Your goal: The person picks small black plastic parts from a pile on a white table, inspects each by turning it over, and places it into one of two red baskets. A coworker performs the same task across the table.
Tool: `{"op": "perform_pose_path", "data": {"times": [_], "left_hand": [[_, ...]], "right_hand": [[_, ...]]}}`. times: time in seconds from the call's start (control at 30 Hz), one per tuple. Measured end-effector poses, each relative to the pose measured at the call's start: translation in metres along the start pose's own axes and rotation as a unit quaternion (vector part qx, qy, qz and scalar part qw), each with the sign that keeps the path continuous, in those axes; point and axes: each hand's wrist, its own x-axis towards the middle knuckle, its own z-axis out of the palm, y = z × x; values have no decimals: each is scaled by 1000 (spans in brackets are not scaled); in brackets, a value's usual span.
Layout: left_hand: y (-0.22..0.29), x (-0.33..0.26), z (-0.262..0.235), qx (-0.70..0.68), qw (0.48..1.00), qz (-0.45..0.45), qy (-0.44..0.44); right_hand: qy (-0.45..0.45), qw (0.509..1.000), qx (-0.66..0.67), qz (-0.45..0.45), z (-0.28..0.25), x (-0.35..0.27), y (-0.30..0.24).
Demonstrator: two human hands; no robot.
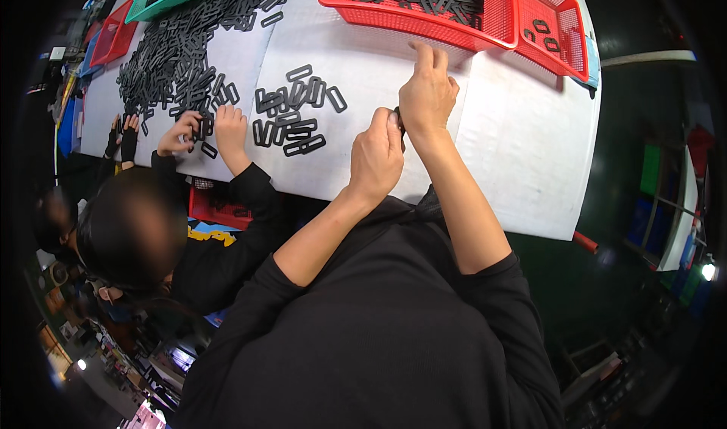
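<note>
Over the white table, in front of me, my two hands meet. My left hand point(376, 156) is closed, its thumb and fingers pinching a small black plastic piece point(399, 118) that is mostly hidden. On the piece's other side is my right hand point(428, 96), back toward me, its fingers partly bent and pointing away; its thumb side presses against the piece. To the left of my hands lies a loose group of black oblong plastic rings point(301, 92). Beyond my right hand stands a red perforated basket point(424, 29) with many similar black pieces inside.
A second red basket point(572, 64), at the right, holds several rings. A big heap of black rings point(163, 54) and a green basket point(168, 3) occupy the far left. Close on my left, a co-worker's hands point(231, 134) handle rings. The table's edge point(522, 234) runs before me.
</note>
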Motion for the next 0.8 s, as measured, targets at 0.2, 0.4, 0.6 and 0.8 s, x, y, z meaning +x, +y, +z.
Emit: {"op": "perform_pose_path", "data": {"times": [0.2,0.4,0.6,0.8], "left_hand": [[0,2,-10,-24,999,0,-39],[21,-4,-18,-138,989,-23,-37],[15,2,-26,-173,984,-34,-23],[18,-1,-19,-181,983,-26,4]], "right_hand": [[0,999,19,33,-7,10,-11],[-112,933,316,130,-22,26,22],[-314,711,573,261,-57,-15,10],[-310,653,656,216,-65,-34,-13]]}}
